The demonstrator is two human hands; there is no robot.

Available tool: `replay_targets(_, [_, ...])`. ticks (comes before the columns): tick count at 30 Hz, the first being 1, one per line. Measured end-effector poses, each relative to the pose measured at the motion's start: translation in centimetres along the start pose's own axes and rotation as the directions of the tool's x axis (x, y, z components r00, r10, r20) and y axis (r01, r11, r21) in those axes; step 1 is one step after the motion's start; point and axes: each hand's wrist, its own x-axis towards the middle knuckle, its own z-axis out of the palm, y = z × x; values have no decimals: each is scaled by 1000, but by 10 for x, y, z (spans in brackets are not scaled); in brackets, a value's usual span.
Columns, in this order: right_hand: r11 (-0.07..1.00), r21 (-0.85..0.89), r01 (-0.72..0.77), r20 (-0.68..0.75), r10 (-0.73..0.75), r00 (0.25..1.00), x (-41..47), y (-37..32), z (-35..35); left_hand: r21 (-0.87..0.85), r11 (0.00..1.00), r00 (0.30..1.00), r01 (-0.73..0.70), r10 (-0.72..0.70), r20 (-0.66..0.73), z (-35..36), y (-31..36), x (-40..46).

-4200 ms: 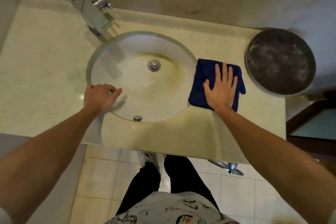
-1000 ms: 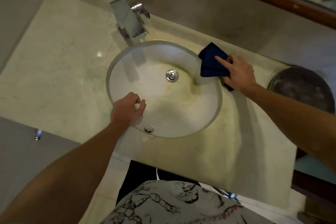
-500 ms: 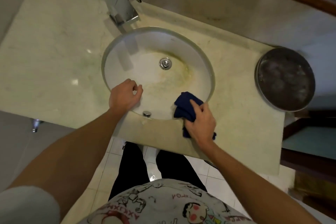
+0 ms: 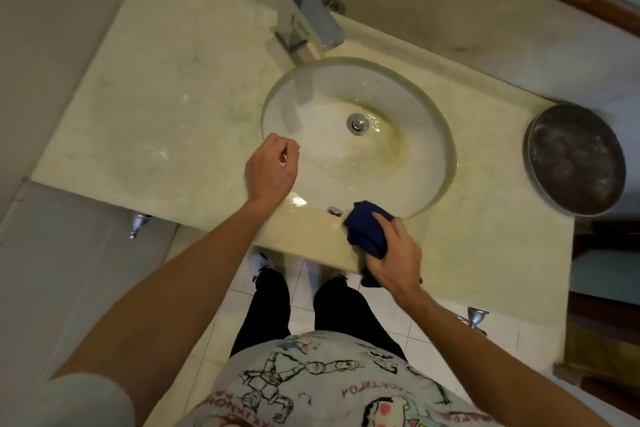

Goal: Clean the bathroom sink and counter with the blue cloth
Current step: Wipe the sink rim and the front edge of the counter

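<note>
At the near rim of the sink, head view:
Right hand: the right hand gripped the blue cloth, its fingers curled over the bunched fabric and pressing it down.
Blue cloth: it lay crumpled on the counter's front strip, touching the sink's near edge, just right of the small metal overflow cap; a fold hung past the counter's front edge under the palm.
Left hand: the left hand was at the sink's left rim, fingers loosely curled inward and holding nothing; whether it touched the rim could not be told.
Sink: an oval white bowl sunk into the counter, yellow-brown staining around the metal drain plug.
Faucet: a square chrome faucet stood behind the bowl, its spout reaching toward it.
Counter: pale marbled stone, glossy with a wet-looking shine near the front of the bowl.
Round tray: a dark round metal tray sat at the counter's right end, well apart from the cloth.
Person: dark trousers and a printed shirt showed below, over a tiled floor.
</note>
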Motion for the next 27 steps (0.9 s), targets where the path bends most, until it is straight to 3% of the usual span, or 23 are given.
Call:
replay_targets(5, [987, -9, 158, 78, -157, 985, 35, -94, 38, -59, 998, 988, 33, -42, -151, -20, -13, 6])
replay_targets(9, [965, -60, 257, 96, -250, 963, 80, -144, 49, -133, 990, 929, 42, -88, -360, -34, -20, 10])
replay_targets(12, [937, -106, 333, 125, -320, 939, 118, -162, 53, -185, 978, 888, 98, -170, -427, -38, -24, 15])
replay_targets(14, [930, -114, 350, 117, -337, 934, 144, -170, 56, -216, 965, 878, 152, -232, -419, -33, -27, 17])
replay_targets(17, [929, -129, 346, 77, -339, 938, 185, -183, 63, -213, 967, 900, 137, -212, -381, -20, -31, 17])
replay_targets(23, [962, -126, 244, 10, -245, 970, 268, -197, 56, 97, 980, 954, 172, -141, -264, -6, -31, 19])
replay_targets(27, [978, -124, 169, -32, -174, 984, 302, -175, 46, 210, 961, 968, 179, -133, -214, -7, -29, 22])
